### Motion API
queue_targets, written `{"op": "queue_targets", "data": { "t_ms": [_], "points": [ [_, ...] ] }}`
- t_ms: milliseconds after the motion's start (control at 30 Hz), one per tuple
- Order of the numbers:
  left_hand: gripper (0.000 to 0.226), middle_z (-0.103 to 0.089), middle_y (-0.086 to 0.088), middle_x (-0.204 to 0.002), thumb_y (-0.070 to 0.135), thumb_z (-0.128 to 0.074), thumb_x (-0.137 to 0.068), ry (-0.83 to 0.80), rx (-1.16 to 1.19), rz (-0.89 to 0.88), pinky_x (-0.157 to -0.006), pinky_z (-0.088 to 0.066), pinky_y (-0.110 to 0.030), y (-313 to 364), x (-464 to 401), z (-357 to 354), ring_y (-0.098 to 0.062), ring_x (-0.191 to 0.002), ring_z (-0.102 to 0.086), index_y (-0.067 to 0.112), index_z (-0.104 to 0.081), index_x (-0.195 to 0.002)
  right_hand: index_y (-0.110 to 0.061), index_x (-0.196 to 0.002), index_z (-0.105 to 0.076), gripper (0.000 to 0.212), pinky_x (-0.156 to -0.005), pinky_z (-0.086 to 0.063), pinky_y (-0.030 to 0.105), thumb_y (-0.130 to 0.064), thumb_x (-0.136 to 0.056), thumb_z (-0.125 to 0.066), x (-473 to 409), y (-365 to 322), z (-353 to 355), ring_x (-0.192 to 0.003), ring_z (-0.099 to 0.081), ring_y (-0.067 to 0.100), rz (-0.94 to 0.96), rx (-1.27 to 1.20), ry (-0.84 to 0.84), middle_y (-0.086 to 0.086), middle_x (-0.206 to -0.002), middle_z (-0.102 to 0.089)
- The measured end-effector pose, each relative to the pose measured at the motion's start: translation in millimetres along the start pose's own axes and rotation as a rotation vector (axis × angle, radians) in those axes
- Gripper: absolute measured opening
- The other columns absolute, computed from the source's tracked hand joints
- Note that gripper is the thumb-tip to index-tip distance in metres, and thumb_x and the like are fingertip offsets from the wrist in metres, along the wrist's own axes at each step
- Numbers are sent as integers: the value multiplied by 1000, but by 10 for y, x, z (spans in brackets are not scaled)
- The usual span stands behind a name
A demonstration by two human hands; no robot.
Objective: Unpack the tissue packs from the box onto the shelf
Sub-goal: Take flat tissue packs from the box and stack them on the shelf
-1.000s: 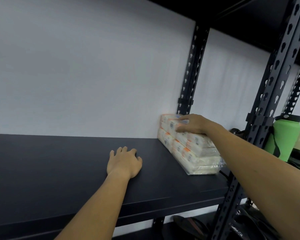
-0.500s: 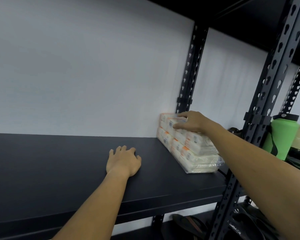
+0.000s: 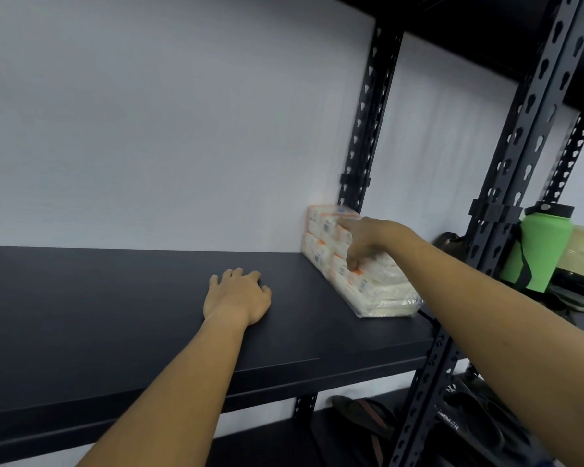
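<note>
Tissue packs [image 3: 358,267] sitting at the right end of the shelf [image 3: 115,315], tucked against the white wall [image 3: 166,129] beside the black upright [image 3: 368,112] — right hand [image 3: 368,239] draped over the near side, fingers bent down onto the wrap, a firm grip not discernible. Left hand [image 3: 238,296] flat on the board, fingers loosely spread, holding nothing. Best to nudge square into the corner, gently — soft bundle, slick crinkly film, smooth matte board. No box in sight.

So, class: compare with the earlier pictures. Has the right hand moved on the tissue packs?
Yes. The right hand has slid from the top of the tissue packs down their left side, toward the shelf.
</note>
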State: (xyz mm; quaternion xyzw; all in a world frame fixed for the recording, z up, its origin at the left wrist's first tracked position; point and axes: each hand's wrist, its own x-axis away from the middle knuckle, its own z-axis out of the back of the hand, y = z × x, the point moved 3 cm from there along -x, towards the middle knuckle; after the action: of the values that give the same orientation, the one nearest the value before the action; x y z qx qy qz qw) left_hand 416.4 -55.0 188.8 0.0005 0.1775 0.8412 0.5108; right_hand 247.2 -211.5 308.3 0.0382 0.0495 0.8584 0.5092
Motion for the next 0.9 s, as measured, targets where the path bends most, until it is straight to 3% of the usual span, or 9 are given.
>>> {"op": "queue_targets", "data": {
  "t_ms": [300,467,600,700,900],
  "points": [
    [50,-34,-8,-155,38,-29,-100,4,24,-2,-120,-14,-45,-6,5,8,-26,-143,-27,24,-40,-146,-51,-149,-13,124,-98,-46,50,-43,-43,-76,-43,29,-66,-121,-51,35,-15,-30,40,1,-148,-40],
    [52,-36,-8,-153,38,-33,-99,94,95,-7,-118,-20,-44,4,45,74,-26,-141,-30,23,-36,-149,-39,-144,-32,89,-103,-37,56,-46,-66,-73,102,27,-39,-124,-45,37,-8,-100,195,2,-137,-50],
    [53,-42,-8,-150,39,-35,-98,225,83,-39,-116,-25,-44,22,188,211,-27,-137,-37,23,-37,-149,-35,-149,-31,79,-105,-31,56,-45,-78,-64,302,-62,41,-129,-44,36,85,-50,395,6,-143,-49],
    [52,-42,-7,-149,39,-35,-98,250,70,-43,-113,-26,-43,-43,330,311,-26,-136,-38,23,-38,-148,-35,-147,-36,74,-102,-34,53,-44,-78,-60,501,-200,39,-125,-49,33,169,-68,472,3,-136,-55],
    [49,-40,-3,-152,38,-38,-99,297,148,-30,-114,-29,-43,-279,807,490,-25,-137,-36,25,-42,-145,-34,-149,-39,70,-108,-34,51,-41,-83,-62,1137,-563,-217,-134,-45,31,306,-331,530,3,-144,-53]
  ]
}}
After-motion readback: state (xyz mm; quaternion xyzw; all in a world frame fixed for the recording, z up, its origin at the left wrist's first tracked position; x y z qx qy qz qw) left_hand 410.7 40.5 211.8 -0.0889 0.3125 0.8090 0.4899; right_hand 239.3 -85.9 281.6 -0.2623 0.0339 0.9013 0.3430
